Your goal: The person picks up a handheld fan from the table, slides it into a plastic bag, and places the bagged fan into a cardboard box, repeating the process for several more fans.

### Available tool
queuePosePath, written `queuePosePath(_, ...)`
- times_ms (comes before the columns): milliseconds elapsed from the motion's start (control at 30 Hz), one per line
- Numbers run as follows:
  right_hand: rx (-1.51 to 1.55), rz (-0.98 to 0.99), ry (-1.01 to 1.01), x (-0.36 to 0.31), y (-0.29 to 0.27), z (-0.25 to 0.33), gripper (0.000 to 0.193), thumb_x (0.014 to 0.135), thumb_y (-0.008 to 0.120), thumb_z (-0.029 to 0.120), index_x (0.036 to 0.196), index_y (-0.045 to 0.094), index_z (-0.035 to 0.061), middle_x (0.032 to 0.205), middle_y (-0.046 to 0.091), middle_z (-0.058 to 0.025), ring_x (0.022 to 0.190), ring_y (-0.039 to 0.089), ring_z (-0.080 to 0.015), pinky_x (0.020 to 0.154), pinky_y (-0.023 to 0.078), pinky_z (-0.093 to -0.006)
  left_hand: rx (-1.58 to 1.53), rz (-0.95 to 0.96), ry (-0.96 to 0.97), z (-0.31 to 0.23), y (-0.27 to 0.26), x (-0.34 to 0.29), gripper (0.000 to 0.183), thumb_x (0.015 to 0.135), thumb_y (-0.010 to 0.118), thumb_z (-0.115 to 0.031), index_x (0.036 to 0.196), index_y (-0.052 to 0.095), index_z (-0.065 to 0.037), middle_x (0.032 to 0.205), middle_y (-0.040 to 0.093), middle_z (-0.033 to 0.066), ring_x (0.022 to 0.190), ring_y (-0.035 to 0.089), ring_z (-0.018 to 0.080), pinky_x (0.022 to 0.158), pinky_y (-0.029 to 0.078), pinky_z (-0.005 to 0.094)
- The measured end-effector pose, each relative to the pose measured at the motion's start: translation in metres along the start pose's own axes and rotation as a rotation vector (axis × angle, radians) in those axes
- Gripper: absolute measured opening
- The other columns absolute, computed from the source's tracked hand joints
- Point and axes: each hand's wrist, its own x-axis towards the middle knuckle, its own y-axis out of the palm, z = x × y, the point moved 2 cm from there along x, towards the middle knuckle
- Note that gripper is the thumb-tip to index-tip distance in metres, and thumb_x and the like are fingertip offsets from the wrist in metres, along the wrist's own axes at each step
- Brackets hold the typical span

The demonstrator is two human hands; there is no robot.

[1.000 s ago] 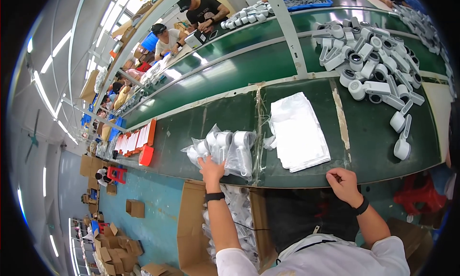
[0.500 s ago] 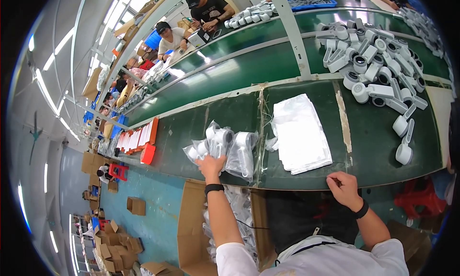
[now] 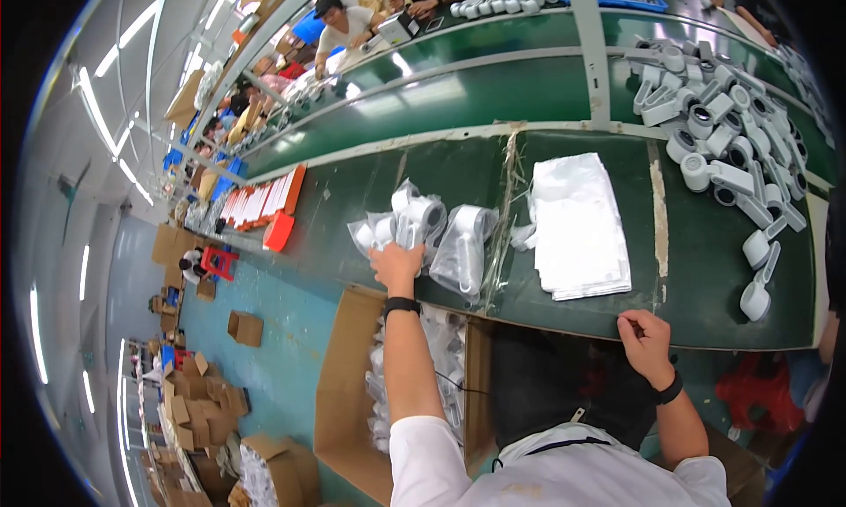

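One white stack [image 3: 580,229], one carton [image 3: 345,419], left fingers [image 3: 382,259] touching bagged devices [image 3: 416,211], right fingers [image 3: 631,324] curled, grips unclear

This was pretty clearly a factory: a long green workbench [image 3: 714,269] ran across the middle, workers [image 3: 348,33] were busy around 11 o'clock, matching white gadgets [image 3: 733,179] sat heaped between 2 and 3, cardboard boxes [image 3: 210,419] piled up at 8, strip lights [image 3: 97,109] glowed near 10.

Sheet stack [image 3: 581,229] on the table [image 3: 723,278], between bagged devices [image 3: 427,212] left and loose devices [image 3: 724,135] right
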Motion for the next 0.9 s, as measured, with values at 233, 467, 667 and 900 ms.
queuePosePath(233,-0.007,0.029,0.021,0.000,0.002,0.000,0.005,0.084,0.065,0.002,0.086,0.064,-0.0029,0.069,0.057,-0.0038,0.056,0.047,-0.0076,0.051,0.037,-0.0229,0.006,-0.102,-0.023,0.051,-0.012,-0.012,0.067,0.067,0.071,-0.046,0.118,0.063,-0.003,0.141,0.035,0.0258,0.124,0.042,0.0428,0.099,0.040,0.0531)
queuePosePath(467,-0.093,0.064,-0.046,-0.002,0.004,-0.002,0.005,0.085,0.064,0.002,0.087,0.063,-0.0024,0.068,0.055,-0.0038,0.057,0.047,-0.0079,0.052,0.038,-0.0230,-0.105,-0.274,-0.105,0.178,-0.004,-0.069,0.078,0.064,0.075,-0.052,0.118,0.061,0.003,0.142,0.032,0.0310,0.127,0.038,0.0474,0.103,0.036,0.0515)
queuePosePath(667,-0.162,0.031,-0.054,-0.003,0.008,-0.004,0.005,0.087,0.062,0.003,0.087,0.063,-0.0016,0.068,0.053,-0.0036,0.058,0.045,-0.0080,0.053,0.037,-0.0230,-0.062,-0.395,-0.413,0.307,0.022,-0.157,0.080,0.066,0.075,-0.053,0.117,0.060,0.008,0.142,0.031,0.0333,0.126,0.038,0.0485,0.104,0.035,0.0502)
queuePosePath(900,-0.225,0.067,0.033,-0.005,0.013,-0.012,0.011,0.091,0.061,0.008,0.094,0.064,-0.0025,0.085,0.065,-0.0055,0.077,0.057,-0.0105,0.070,0.046,-0.0240,0.019,-0.127,-0.786,0.394,0.098,-0.274,0.076,0.067,0.074,-0.054,0.115,0.061,0.004,0.142,0.031,0.0315,0.125,0.039,0.0462,0.100,0.038,0.0528)
